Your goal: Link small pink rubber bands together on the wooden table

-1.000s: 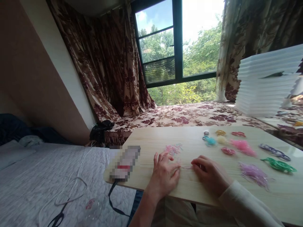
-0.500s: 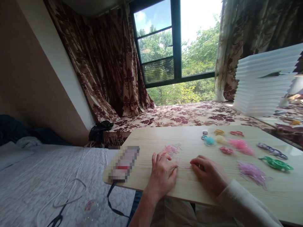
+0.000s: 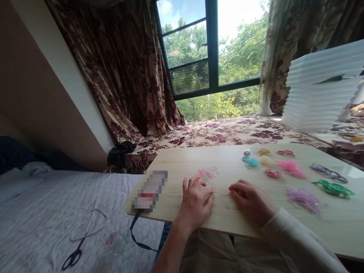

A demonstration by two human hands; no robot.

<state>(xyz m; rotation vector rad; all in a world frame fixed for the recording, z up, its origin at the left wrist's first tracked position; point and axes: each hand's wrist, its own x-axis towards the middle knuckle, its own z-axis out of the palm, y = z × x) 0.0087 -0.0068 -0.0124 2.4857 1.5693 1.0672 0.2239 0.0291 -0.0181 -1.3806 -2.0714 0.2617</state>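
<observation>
My left hand rests on the pale wooden table, its fingers bent and apart. Just beyond its fingertips lies a loose pile of small pink and pastel bands, with a few pink ones close to the index finger. My right hand is on the tabletop a little to the right, fingers curled and pressed together. A faint pinkish bit shows by its fingertips; what they hold, if anything, is too small to make out. Bare table separates the two hands.
To the right lie a purple band bundle, pink bands, a green bundle and several smaller coloured groups. A blurred-out phone-like object lies at the table's left edge. Scissors and a cable are on the bed.
The view has tilted slightly down, so the window and table sit higher and more of the scissors shows. Both hands keep nearly the same place on the table.
</observation>
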